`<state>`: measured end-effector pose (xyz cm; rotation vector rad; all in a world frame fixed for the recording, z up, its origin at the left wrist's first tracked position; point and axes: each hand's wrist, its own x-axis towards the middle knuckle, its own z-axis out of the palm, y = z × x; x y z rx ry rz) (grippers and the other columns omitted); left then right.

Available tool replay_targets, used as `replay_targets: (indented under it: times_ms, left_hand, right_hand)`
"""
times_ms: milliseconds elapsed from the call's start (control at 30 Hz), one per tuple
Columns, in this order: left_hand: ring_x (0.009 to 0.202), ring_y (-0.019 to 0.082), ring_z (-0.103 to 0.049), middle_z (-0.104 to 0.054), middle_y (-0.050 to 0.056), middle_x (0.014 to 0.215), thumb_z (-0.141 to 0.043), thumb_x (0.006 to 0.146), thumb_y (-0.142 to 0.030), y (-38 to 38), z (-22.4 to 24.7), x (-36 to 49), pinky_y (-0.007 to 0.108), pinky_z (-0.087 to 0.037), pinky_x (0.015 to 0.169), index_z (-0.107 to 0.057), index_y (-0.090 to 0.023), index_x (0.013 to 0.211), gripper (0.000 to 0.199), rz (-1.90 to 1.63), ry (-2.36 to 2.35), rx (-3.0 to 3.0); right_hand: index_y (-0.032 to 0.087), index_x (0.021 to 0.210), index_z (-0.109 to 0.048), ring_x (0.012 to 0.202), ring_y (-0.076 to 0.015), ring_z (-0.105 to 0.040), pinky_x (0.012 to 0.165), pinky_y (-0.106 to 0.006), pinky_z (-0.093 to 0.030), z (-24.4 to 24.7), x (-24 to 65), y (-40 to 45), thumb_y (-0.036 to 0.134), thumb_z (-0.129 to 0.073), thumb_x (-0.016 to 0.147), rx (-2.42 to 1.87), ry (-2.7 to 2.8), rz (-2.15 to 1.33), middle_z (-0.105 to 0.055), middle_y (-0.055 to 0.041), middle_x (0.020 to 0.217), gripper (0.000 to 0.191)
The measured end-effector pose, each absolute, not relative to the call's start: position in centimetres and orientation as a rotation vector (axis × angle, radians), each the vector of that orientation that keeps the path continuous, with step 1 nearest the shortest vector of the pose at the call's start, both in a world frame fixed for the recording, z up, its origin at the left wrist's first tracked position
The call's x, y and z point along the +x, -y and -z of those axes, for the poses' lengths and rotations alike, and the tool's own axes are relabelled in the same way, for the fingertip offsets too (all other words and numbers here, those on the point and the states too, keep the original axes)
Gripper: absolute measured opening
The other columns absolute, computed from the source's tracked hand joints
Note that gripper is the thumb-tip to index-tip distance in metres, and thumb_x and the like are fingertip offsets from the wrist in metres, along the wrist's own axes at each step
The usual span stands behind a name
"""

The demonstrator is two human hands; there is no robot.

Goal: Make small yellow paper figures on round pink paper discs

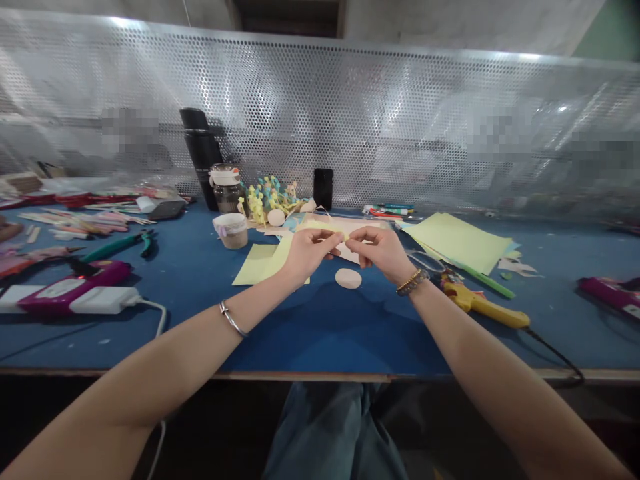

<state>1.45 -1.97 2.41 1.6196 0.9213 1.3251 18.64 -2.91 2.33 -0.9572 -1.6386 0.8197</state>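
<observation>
My left hand [310,255] and my right hand [383,250] meet over the middle of the table, fingertips almost touching. Both are closed in a pinch on a small yellow piece of paper [346,237], mostly hidden by the fingers. Just below them a pale round disc [348,278] lies flat on the blue tabletop. Yellow paper sheets [256,264] lie beside and partly under my left forearm. Behind the hands is a pale pinkish sheet [367,221], partly covered by them.
A yellow glue gun [493,311] with a cord and green-handled scissors [483,279] lie right, near stacked yellow paper [457,240]. Yellow and blue paper flowers [267,197], a small tub [233,232] and a phone [323,189] stand behind. Left are pliers [113,247] and a power strip [75,288].
</observation>
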Motion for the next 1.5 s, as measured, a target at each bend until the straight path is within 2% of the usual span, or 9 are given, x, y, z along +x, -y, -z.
replay_targets:
  times_ms: [300,500,667,900,1167,1300,1367,1500]
  left_hand:
    - [0.065,0.013,-0.066,-0.067,0.003,0.071,-0.068,0.071,-0.037,1.81,-2.38,1.58,0.023,-0.051,0.058,-0.064,-0.016,0.076,0.022,-1.296,-0.928,1.565]
    - [0.070,0.014,-0.068,-0.068,0.003,0.072,-0.073,0.068,-0.036,1.67,-1.95,1.66,0.025,-0.054,0.066,-0.063,-0.016,0.076,0.024,-1.279,-0.822,1.404]
    - [0.075,0.015,-0.069,-0.068,0.003,0.073,-0.072,0.071,-0.034,1.76,-2.12,1.65,0.026,-0.055,0.071,-0.062,-0.016,0.073,0.021,-1.258,-0.793,1.388]
    - [0.076,0.013,-0.067,-0.064,0.002,0.073,-0.070,0.073,-0.033,1.95,-2.47,1.65,0.023,-0.053,0.064,-0.062,-0.016,0.073,0.019,-1.200,-0.760,1.360]
    - [0.075,0.013,-0.066,-0.066,0.003,0.080,-0.068,0.074,-0.040,1.85,-2.44,1.52,0.021,-0.051,0.062,-0.059,-0.018,0.073,0.024,-1.149,-0.817,1.391]
    - [0.063,0.010,-0.063,-0.066,0.003,0.078,-0.065,0.077,-0.047,1.81,-2.48,1.29,0.022,-0.051,0.057,-0.058,-0.017,0.071,0.031,-1.312,-0.864,1.465]
    - [0.059,0.009,-0.061,-0.065,0.003,0.072,-0.067,0.076,-0.043,1.93,-2.54,1.21,0.022,-0.051,0.057,-0.058,-0.017,0.067,0.029,-1.433,-0.876,1.580]
    - [0.067,0.012,-0.064,-0.071,0.005,0.083,-0.070,0.073,-0.031,2.35,-2.52,1.29,0.024,-0.054,0.062,-0.069,-0.018,0.078,0.014,-1.496,-0.837,1.815]
  right_hand:
    - [0.017,0.079,-0.065,0.041,-0.0060,-0.051,0.039,-0.020,-0.038,-2.34,18.78,2.78,0.042,-0.068,0.075,-0.958,1.650,-0.815,-0.060,0.0022,0.059,0.025]
    - [0.016,0.075,-0.064,0.040,-0.0059,-0.049,0.039,-0.021,-0.037,-2.39,18.70,2.77,0.040,-0.069,0.074,-0.961,1.625,-0.802,-0.058,0.0030,0.055,0.024]
    - [0.016,0.076,-0.064,0.038,-0.0056,-0.047,0.039,-0.021,-0.037,-2.40,18.76,2.80,0.041,-0.070,0.074,-0.968,1.618,-0.792,-0.058,0.0029,0.054,0.025]
    - [0.017,0.076,-0.063,0.038,-0.0052,-0.048,0.040,-0.021,-0.037,-2.52,18.67,2.97,0.038,-0.068,0.075,-0.980,1.620,-0.793,-0.058,0.0033,0.055,0.022]
    - [0.016,0.076,-0.063,0.040,-0.0056,-0.051,0.039,-0.020,-0.037,-2.41,18.72,2.89,0.038,-0.069,0.075,-0.944,1.622,-0.851,-0.058,0.0030,0.058,0.023]
    - [0.016,0.074,-0.062,0.039,-0.0048,-0.050,0.037,-0.019,-0.035,-2.47,18.69,2.83,0.034,-0.068,0.074,-0.932,1.537,-0.919,-0.058,0.0034,0.058,0.019]
    - [0.015,0.071,-0.061,0.038,-0.0041,-0.050,0.036,-0.018,-0.033,-2.52,18.70,2.76,0.032,-0.068,0.074,-0.931,1.496,-0.927,-0.058,0.0034,0.059,0.018]
    - [0.015,0.066,-0.059,0.036,-0.0036,-0.047,0.035,-0.018,-0.032,-2.65,18.68,2.77,0.033,-0.067,0.073,-0.947,1.491,-0.927,-0.056,0.0042,0.054,0.021]
